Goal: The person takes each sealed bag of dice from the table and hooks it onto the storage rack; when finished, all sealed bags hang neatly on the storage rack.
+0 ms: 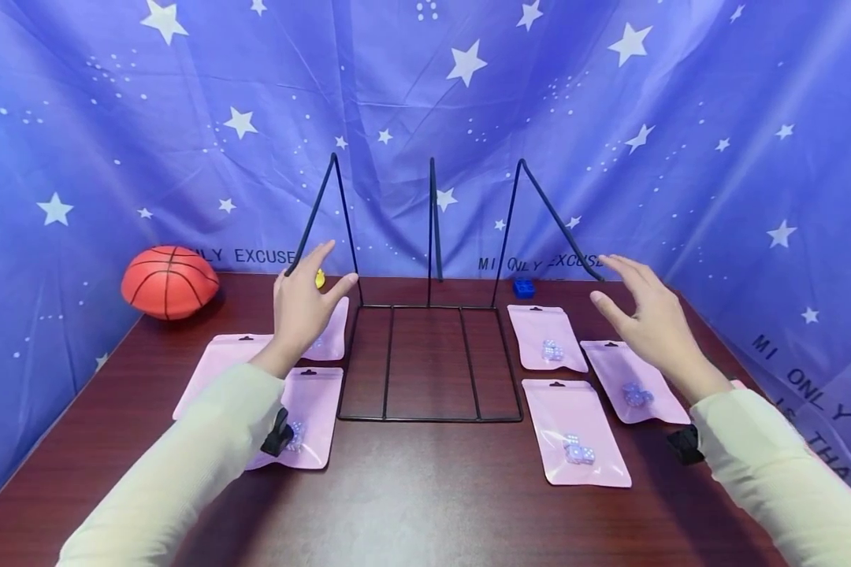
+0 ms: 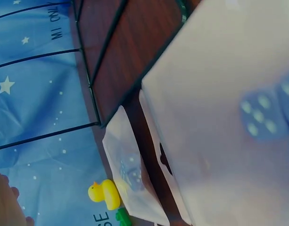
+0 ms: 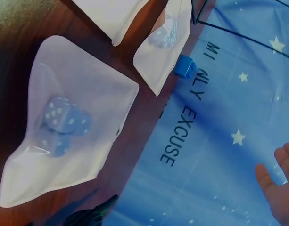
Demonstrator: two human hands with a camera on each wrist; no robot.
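A black wire rack (image 1: 429, 420) with three upright bent prongs stands mid-table. Left of it hovers my left hand (image 1: 305, 303), fingers extended and thumb apart, holding nothing. It is over pink pouches with hang holes, among them a front pouch (image 1: 322, 394) and a rear pouch (image 1: 336, 335). My right hand (image 1: 648, 323) is raised on the other side, also with spread fingers and nothing in them. Below it lies a pink pouch (image 1: 663, 405) with bluish dice (image 3: 61, 115); two more pouches (image 1: 567, 409), (image 1: 532, 323) lie nearer the rack. Whether either hand touches a prong, I cannot tell.
A red toy basketball (image 1: 170, 282) sits at the back left. Along the back edge are a yellow duck (image 2: 104, 193), a green piece (image 2: 123, 217) and a blue toy brick (image 1: 524, 288). Starry blue cloth (image 1: 397, 79) hangs behind the table.
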